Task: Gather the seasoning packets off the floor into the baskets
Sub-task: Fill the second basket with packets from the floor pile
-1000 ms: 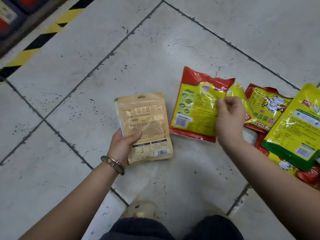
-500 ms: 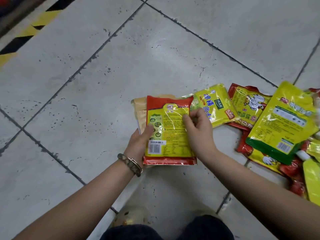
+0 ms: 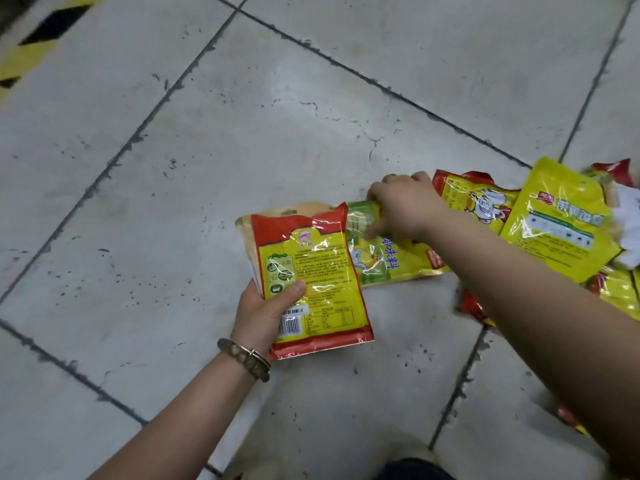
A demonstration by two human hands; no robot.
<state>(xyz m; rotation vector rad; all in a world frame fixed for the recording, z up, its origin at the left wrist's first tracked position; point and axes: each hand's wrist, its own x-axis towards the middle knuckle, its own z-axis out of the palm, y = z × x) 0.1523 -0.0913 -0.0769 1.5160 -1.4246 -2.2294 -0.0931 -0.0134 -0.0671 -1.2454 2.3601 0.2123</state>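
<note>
A yellow-and-black hazard stripe crosses the top left corner of the grey tiled floor, which is speckled and cut by dark grout lines.

Towards the middle, the left hand, with a beaded bracelet on its wrist, holds two seasoning packets stacked flat just above the floor. The thumb is pressed on the front of the red-and-yellow packet, near its barcode. The other fingers are hidden underneath. Behind that packet, the edge of a tan kraft packet sticks out along the left and top.

Just to the right, a yellow-green packet with blue characters lies on the floor. Its left edge is tucked under the red-and-yellow one. The right hand is on its upper part with the fingers curled round the top edge, gripping it, and the forearm crosses over the packet's right end.

Further right, more packets lie overlapping on the tiles. There is a red-and-yellow chicken packet, touching the right hand's knuckles, then a large yellow pouch that partly covers it. More red and yellow packets lie blurred at the right edge.
</note>
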